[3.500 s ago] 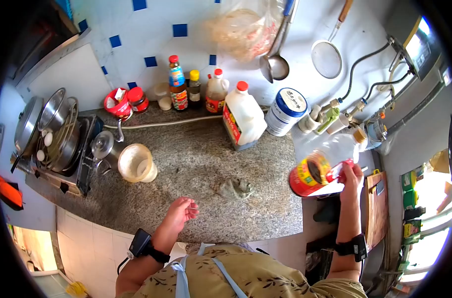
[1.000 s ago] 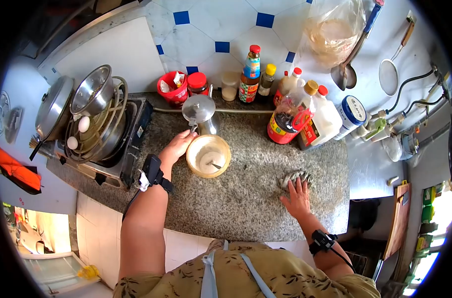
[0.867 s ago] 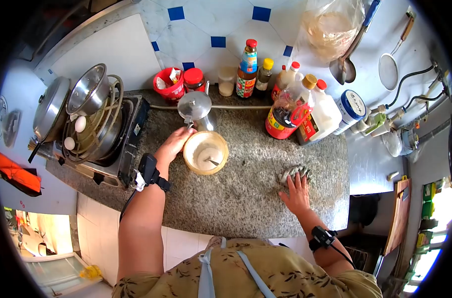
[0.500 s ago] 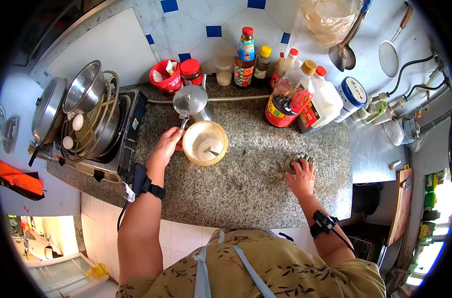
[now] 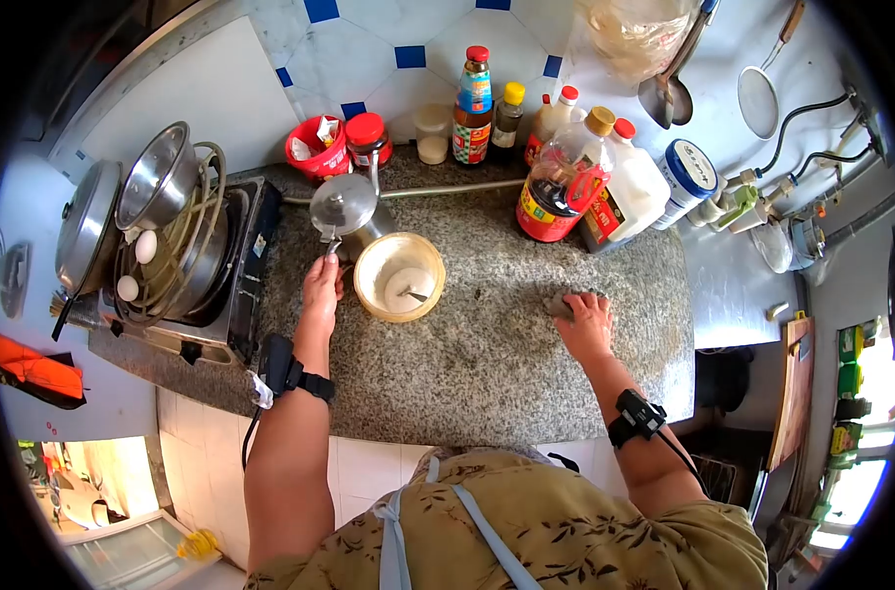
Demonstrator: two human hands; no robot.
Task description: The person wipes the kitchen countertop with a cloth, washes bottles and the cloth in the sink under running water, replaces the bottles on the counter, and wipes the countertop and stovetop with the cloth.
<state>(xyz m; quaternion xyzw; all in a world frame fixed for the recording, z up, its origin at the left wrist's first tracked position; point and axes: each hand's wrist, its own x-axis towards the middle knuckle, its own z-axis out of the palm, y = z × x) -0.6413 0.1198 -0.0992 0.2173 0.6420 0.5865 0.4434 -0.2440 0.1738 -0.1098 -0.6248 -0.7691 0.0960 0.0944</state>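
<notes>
My left hand [image 5: 320, 292] is closed on the handle of a lidded metal pot [image 5: 371, 228] with a thin upright spout. Just right of that hand stands a pale round bowl [image 5: 366, 285] with white powder [image 5: 405, 282] and a metal spoon [image 5: 414, 294] inside. Over on the right, my right hand [image 5: 587, 323] presses a crumpled grey cloth [image 5: 560, 306] against the granite counter [image 5: 477, 374]. The palm and fingers cover most of the cloth.
Behind the bowl are a red basket [image 5: 317, 157], a red-lidded jar [image 5: 368, 138], a sauce bottle [image 5: 473, 108] and several large bottles, including a dark-liquid jug [image 5: 566, 192]. At left, a gas stove [image 5: 246, 265] bears stacked pans and two eggs [image 5: 146, 246].
My left hand has moved left, away from the bowl's side, and the pot has shifted left and turned. My right hand has slid slightly left with the cloth. The view has shifted a little.
</notes>
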